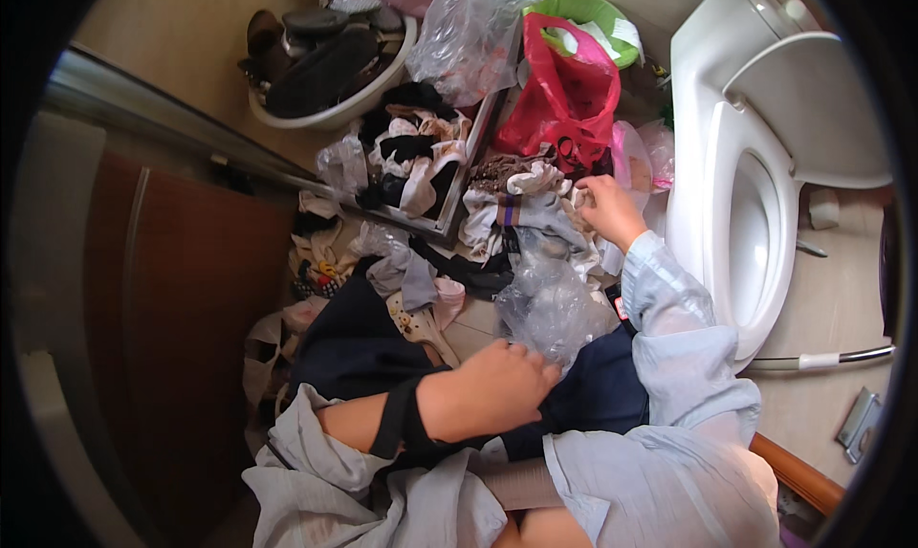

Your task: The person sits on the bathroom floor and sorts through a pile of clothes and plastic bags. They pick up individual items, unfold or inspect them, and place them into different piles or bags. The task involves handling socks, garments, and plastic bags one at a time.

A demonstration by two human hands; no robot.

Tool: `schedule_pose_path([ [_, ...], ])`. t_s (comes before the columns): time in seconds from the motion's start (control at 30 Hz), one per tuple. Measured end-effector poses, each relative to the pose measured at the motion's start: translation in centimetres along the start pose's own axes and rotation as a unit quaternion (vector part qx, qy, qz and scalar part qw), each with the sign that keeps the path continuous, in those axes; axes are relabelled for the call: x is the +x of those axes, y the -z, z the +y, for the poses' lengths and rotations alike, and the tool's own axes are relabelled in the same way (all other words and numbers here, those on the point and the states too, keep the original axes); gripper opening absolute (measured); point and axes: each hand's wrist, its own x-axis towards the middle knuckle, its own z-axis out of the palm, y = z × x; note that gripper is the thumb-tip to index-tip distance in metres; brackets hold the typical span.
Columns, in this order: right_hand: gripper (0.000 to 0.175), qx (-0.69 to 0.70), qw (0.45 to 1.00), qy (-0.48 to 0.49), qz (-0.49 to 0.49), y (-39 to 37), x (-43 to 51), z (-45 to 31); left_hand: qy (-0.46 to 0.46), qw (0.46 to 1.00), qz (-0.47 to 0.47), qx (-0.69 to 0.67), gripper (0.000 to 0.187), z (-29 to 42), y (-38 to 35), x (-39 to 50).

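My left hand (484,386) is above my lap with its back to the camera and its fingers curled down. Just past its fingertips lies a crumpled clear plastic bag (552,308); the palm is hidden, so any grip on the bag is not visible. My right hand (613,205) reaches forward to the right edge of a heap of socks, among them a grey sock with a purple stripe (534,211). Its fingertips are at pale cloth, and whether they pinch it is unclear. Behind the heap stands a red plastic bag (563,110), its mouth gaping.
A white toilet (692,261) with its lid raised stands close on my right. A basin of shoes (312,121), a large clear bag (466,39) and a green basin (609,10) are at the back. More clothing (419,146) lies across a metal-framed edge. A brown panel (201,275) is left.
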Motion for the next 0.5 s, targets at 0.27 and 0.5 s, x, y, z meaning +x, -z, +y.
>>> schedule_pose_path([
  [0.27, 0.051, -0.049, 0.999, -0.008, 0.010, -10.7, 0.2, -1.1, 0.019, 0.964, 0.208, 0.164, 0.026, -1.6, -3.7, -0.8],
  [0.5, 0.084, -0.196, 0.975, 0.070, 0.080, -16.1, 5.6, -3.4, 0.126, 0.941, 0.279, 0.144, 0.017, -4.2, -1.9, -1.0],
])
